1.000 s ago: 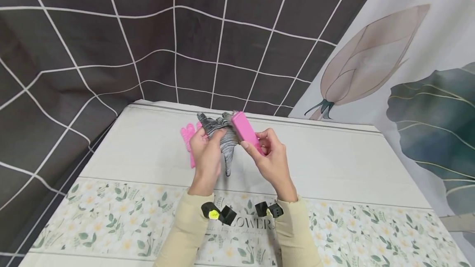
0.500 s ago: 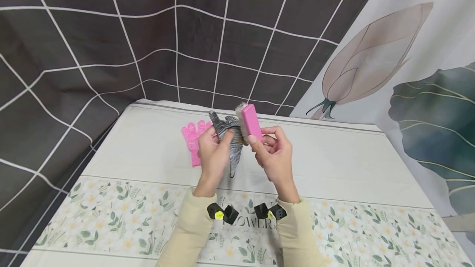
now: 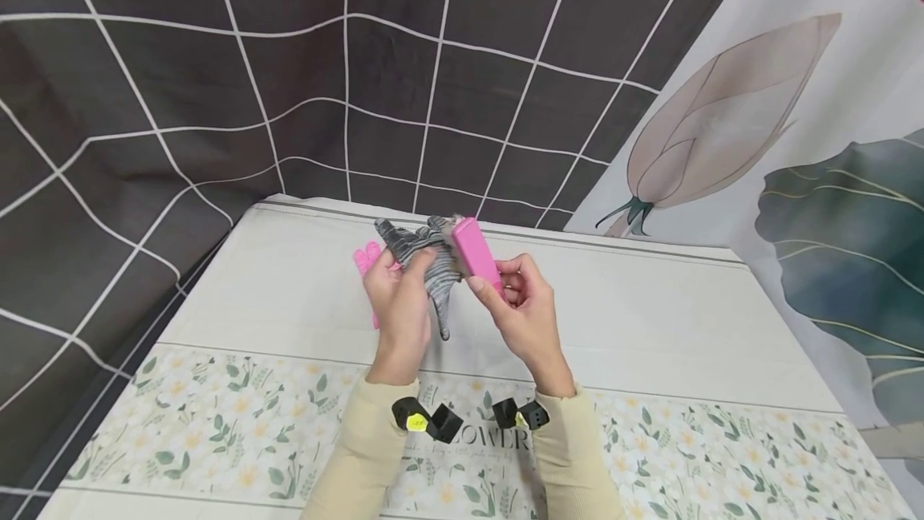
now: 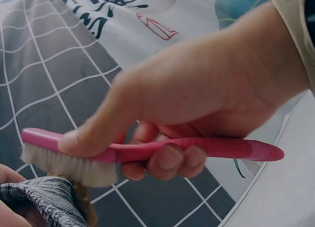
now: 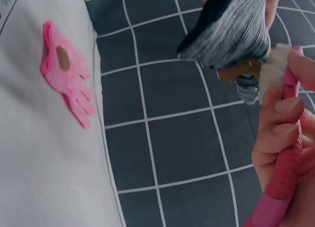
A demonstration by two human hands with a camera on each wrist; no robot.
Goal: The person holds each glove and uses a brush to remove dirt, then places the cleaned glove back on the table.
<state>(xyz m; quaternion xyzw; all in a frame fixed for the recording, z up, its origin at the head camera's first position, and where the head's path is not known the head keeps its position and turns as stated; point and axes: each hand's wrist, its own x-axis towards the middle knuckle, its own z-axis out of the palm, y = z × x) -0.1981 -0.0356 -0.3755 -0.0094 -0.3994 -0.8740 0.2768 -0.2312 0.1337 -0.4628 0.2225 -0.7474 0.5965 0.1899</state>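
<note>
In the head view my left hand (image 3: 399, 303) pinches a grey-and-black striped knit glove (image 3: 439, 283), thumb on top, above the table. My right hand (image 3: 530, 319) grips a pink brush (image 3: 476, 251) by its handle. In the left wrist view its pale bristles (image 4: 69, 165) press against a brown patch (image 4: 83, 197) on the grey glove, with the right thumb lying along the brush's back. A pink knit glove (image 3: 366, 259) rests on the table behind my left hand, partly hidden by it; the right wrist view shows a brown spot (image 5: 63, 58) on it.
A white cloth with a floral band (image 3: 238, 416) covers the table (image 3: 650, 311). Dark grid-patterned fabric (image 3: 289, 62) hangs behind and to the left. On the right hangs a white curtain (image 3: 722, 223) with leaf prints.
Both hands shifted right with the grey glove and brush, then came back left. The brush stood more upright half a second ago and leans further now. More of the pink glove is covered now.
</note>
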